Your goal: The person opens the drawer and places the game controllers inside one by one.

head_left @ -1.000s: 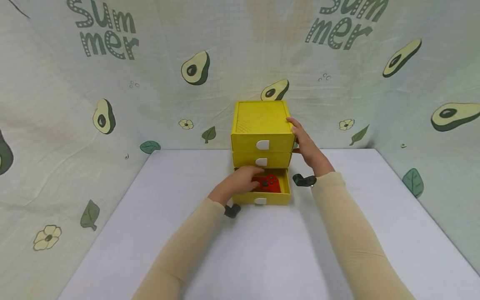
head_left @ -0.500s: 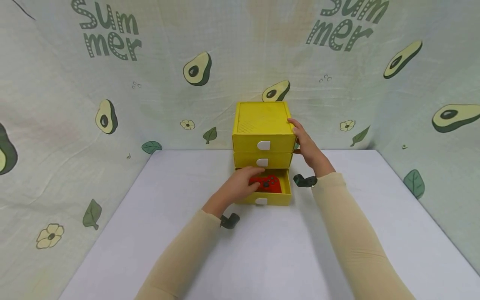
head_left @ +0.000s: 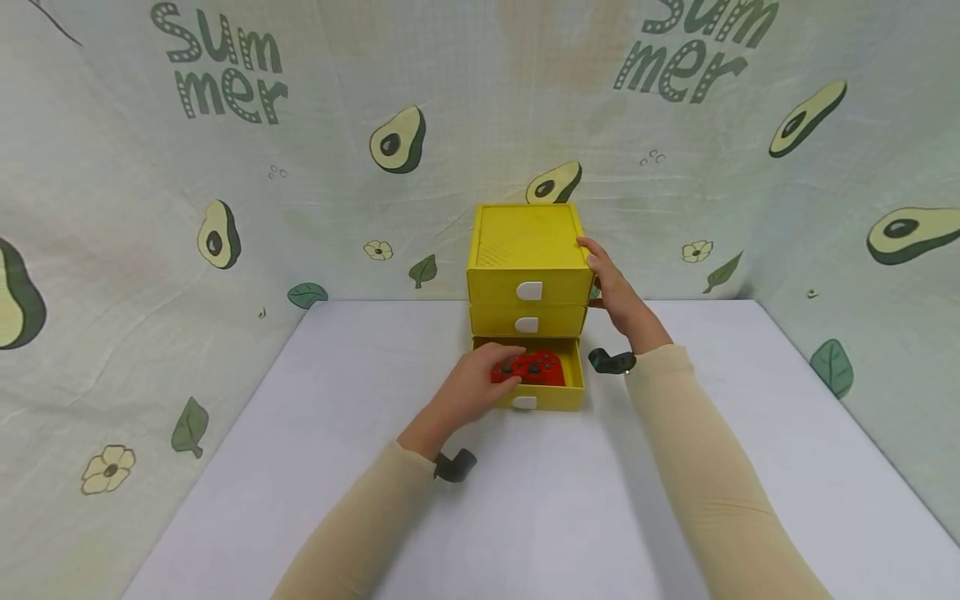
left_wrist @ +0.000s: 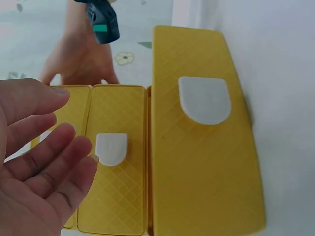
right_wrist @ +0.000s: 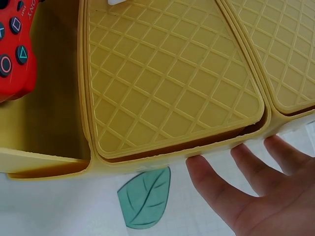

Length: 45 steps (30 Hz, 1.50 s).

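A yellow three-drawer unit (head_left: 528,237) stands at the back of the table, its bottom drawer (head_left: 555,399) pulled out. Inside that drawer lies a red game controller (head_left: 542,367) with dark buttons. My left hand (head_left: 468,387) hovers over the drawer's left side, thumb and fingers spread apart, partly covering the controller in the head view. The left wrist view shows the same hand (left_wrist: 37,172) holding nothing, beside the drawer fronts. My right hand (head_left: 618,293) rests against the unit's right side, fingertips (right_wrist: 198,164) at its edge and fingers fairly straight.
The middle drawer (head_left: 495,320) and top drawer (head_left: 491,287) are closed, each with a white tab handle. A white table (head_left: 525,508) carries the unit. Behind it hangs a cloth (head_left: 465,67) printed with avocados and leaves.
My left hand has drawn back from the drawer toward the lower left, so more of the red game controller shows. My right hand has stayed against the unit's side.
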### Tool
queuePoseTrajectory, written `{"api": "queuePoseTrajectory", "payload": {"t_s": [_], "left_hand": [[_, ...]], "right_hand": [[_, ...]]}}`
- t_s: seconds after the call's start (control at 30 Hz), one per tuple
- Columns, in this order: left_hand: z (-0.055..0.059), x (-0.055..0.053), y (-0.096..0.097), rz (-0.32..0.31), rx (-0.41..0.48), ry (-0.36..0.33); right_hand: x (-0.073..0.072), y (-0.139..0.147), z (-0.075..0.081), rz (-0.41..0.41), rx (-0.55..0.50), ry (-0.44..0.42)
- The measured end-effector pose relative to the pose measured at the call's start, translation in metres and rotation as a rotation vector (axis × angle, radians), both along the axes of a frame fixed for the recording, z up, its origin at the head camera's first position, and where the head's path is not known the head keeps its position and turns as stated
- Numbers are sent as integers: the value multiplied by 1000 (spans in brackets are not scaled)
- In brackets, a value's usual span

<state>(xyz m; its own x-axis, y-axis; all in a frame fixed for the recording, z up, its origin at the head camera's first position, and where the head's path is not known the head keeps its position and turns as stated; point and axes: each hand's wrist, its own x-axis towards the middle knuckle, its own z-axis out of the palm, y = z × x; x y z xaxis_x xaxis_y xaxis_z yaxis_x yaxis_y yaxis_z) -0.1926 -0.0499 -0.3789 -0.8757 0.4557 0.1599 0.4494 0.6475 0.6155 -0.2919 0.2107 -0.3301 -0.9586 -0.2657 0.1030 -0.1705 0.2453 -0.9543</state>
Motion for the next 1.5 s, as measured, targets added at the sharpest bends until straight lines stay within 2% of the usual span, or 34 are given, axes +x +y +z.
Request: {"api": "queuePoseTrajectory", "payload": {"t_s": [0.13,0.37,0.53,0.73,1.1,1.37,1.5], "left_hand": [[-4,5,0,29,20,-25],[-16,9,1,96,92,-110],[-28,11,0,124,135,-99],[-38,14,3,182,145,-135],[-54,12,6,206,205,-122],[-65,14,10,246,244,-71],[-68,15,14,269,233,-75]], "right_hand": [[7,-1,6,-3,8,-7],[6,-1,6,-5,13,-11],[6,-1,4,-9,13,-12],[5,-1,4,0,9,-14],[5,-1,4,3,2,-11],[-14,6,-16,-21,-1,0],[-16,6,-19,-26,4,14]]}}
